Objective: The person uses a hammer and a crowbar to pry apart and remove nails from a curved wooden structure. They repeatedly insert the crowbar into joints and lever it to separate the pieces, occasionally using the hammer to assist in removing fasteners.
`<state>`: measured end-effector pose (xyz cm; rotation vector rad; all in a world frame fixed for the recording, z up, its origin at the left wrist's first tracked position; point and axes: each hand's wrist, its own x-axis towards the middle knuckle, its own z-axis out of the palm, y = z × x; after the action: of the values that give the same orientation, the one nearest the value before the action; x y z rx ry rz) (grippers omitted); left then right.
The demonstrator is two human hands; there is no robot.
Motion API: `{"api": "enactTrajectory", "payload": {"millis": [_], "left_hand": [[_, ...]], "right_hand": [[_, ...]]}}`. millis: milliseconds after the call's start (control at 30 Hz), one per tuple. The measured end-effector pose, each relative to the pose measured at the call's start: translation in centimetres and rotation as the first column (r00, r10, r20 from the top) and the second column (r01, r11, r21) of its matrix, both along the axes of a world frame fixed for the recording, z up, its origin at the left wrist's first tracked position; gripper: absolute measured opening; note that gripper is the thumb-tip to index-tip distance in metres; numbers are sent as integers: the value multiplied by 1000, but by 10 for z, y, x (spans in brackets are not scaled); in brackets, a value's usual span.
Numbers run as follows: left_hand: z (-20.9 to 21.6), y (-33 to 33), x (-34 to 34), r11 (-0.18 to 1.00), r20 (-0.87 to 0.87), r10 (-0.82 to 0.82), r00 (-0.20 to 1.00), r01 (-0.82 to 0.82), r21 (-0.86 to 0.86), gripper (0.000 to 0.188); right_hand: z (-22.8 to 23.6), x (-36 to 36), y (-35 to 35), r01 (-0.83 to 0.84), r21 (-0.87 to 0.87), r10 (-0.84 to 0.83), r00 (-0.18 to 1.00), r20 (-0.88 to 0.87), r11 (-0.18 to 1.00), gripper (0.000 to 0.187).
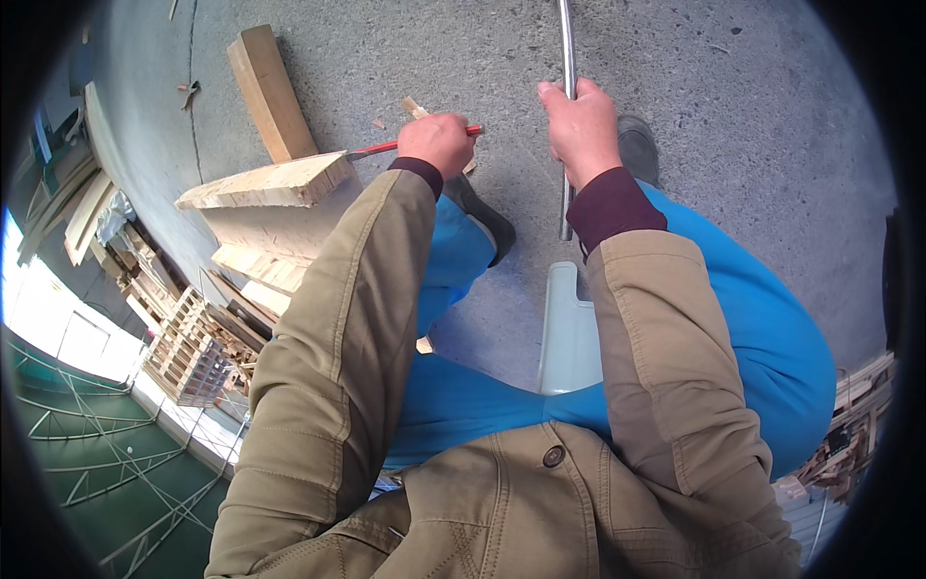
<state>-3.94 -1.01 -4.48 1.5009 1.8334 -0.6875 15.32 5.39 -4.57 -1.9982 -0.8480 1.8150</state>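
Note:
My left hand (pixel 434 145) is closed around a thin red bar (pixel 378 149), whose end sticks out past the fist. Its darker tip meets the end of a pale, rough wooden beam (pixel 280 181); whether it is wedged in or only touching, I cannot tell. My right hand (pixel 585 130) grips a long silvery metal pipe (pixel 566 43), with the thumb along it. The pipe runs away from me over the concrete, and its near end shows below the hand. A second squared timber (pixel 268 92) lies on the floor beyond the beam.
Concrete floor (pixel 714 106) spreads ahead, with wood scraps on it. Between my legs is a pale grey-green plastic piece (pixel 569 333). My dark shoes (pixel 639 150) stand near both hands. Piled boards and a slatted pallet (pixel 188 352) are at left, with more wood (pixel 858 415) at right.

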Motion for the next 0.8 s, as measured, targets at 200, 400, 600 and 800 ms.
{"api": "enactTrajectory", "payload": {"millis": [200, 400, 600, 800], "left_hand": [[-5, -5, -5, 1000, 13, -5, 1000, 5, 19, 30], [-11, -7, -4, 999, 9, 7, 1000, -6, -53, 32], [0, -7, -9, 1000, 33, 19, 999, -19, 6, 27], [10, -16, -11, 998, 27, 23, 999, -25, 57, 27]], "right_hand": [[-2, -1, -1, 29, 26, -27, 996, -91, 999, 20], [18, 3, -2, 104, -71, -116, 973, -200, 992, 20], [65, 1, -8, 155, -327, -266, 906, -330, 932, 25], [118, 10, -44, 195, -599, -474, 808, -351, 776, 26]]}}
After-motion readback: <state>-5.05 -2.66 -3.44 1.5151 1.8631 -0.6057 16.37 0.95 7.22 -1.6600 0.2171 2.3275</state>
